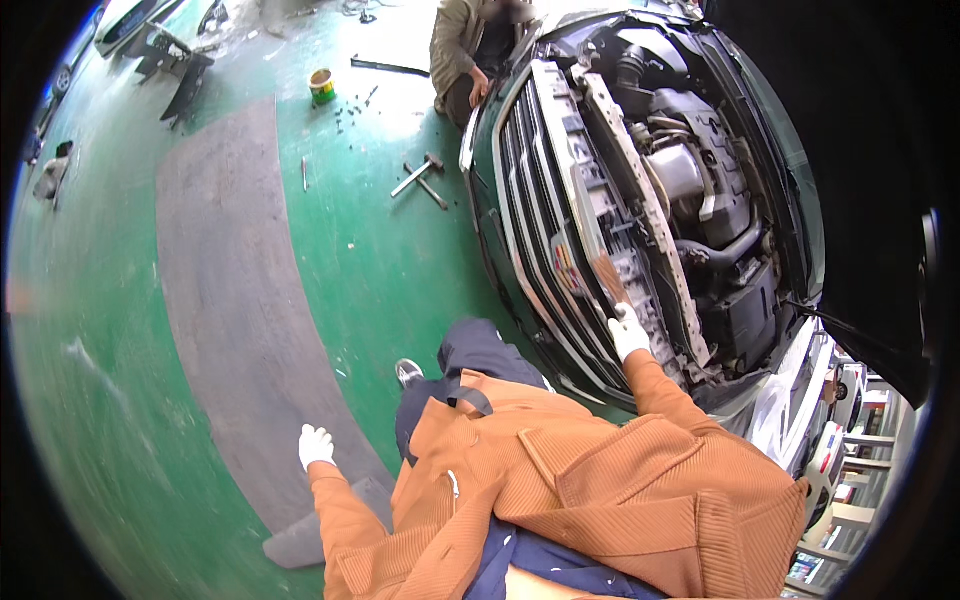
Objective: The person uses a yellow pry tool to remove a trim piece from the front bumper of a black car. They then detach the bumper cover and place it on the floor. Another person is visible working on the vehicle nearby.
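Note:
My left hand (pixel 316 446), in a white glove, hangs over the long grey mat (pixel 235 280) with fingers loosely bent and apart, holding nothing visible. My right hand (pixel 628 330), also gloved, has its fingers closed on the top edge of the chrome-barred grille (pixel 540 190) at the car's front. Just behind the grille runs a pale crossbar (pixel 650 205), and beyond it lies the uncovered engine bay (pixel 715 160) under the raised dark hood (pixel 860 200).
A crouching person (pixel 450 60) is at the car's far corner. Crossed hammers (pixel 418 180), a small tub (pixel 322 86), a dark strip (pixel 390 66) and small parts lie on the green floor (pixel 380 260). Dark removed parts (pixel 170 70) sit at the upper left. White cars (pixel 825 460) show at lower right.

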Action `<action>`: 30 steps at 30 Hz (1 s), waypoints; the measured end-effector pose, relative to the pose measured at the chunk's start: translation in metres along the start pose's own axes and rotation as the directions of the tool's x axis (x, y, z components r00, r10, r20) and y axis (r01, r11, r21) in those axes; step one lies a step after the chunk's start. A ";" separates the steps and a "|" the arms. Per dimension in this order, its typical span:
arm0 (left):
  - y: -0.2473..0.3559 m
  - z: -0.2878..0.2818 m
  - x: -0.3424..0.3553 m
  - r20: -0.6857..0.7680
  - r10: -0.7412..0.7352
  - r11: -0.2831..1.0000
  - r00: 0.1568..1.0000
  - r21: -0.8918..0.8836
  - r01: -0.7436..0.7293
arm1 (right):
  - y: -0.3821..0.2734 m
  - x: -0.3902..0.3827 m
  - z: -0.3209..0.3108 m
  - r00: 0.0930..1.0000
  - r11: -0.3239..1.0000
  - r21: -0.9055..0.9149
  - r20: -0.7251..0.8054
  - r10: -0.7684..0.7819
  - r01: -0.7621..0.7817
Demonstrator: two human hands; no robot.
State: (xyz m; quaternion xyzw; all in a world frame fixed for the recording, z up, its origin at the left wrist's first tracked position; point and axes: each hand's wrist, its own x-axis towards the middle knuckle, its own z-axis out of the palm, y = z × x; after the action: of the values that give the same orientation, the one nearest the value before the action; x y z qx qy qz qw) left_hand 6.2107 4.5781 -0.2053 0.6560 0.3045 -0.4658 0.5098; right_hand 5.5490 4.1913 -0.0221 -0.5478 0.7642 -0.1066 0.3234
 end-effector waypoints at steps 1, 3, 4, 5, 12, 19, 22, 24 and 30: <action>0.023 0.016 0.006 0.019 0.007 1.000 1.000 0.000 -0.007 | 0.022 0.024 0.009 0.989 0.973 0.182 -0.064 -0.135 0.145; 0.059 0.040 0.009 0.014 0.033 0.997 0.999 0.063 -0.034 | 0.002 0.038 0.017 0.994 0.992 0.100 -0.077 0.081 -0.073; 0.067 0.058 0.013 0.018 0.035 0.994 0.999 0.106 -0.036 | 0.007 0.049 0.014 0.983 0.987 0.075 -0.104 0.149 -0.141; 0.073 0.067 0.015 0.051 0.030 0.996 0.998 0.078 -0.034 | 0.009 0.056 0.022 0.969 0.977 0.079 -0.129 0.209 -0.200; 0.079 0.080 0.038 -0.162 -0.134 0.831 0.978 0.520 0.200 | 0.007 0.052 0.086 0.828 0.879 0.031 -0.324 0.458 -0.475; 0.209 0.201 0.062 -0.213 -0.105 0.847 0.971 0.493 0.200 | 0.002 0.113 0.112 0.383 0.255 0.388 0.301 0.873 -0.886; 0.300 0.282 0.084 -0.120 -0.128 0.889 0.985 0.427 0.167 | -0.059 0.150 0.102 0.478 0.044 0.575 0.633 0.609 -0.817; 0.378 0.324 0.116 -0.034 0.006 0.864 0.999 0.503 0.012 | -0.162 0.169 0.147 0.580 0.482 0.335 0.329 0.745 -0.810; 0.486 0.475 0.182 0.171 -0.068 0.749 0.983 0.660 -0.063 | -0.310 0.230 0.186 0.648 0.483 0.473 0.292 0.703 -0.737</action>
State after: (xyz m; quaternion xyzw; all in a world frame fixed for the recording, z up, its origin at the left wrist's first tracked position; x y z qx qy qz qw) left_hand 6.5624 3.9687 -0.2072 0.7475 0.0719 -0.6029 0.2694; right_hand 5.8568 3.9016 -0.0910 -0.0614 0.8467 -0.1615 0.5033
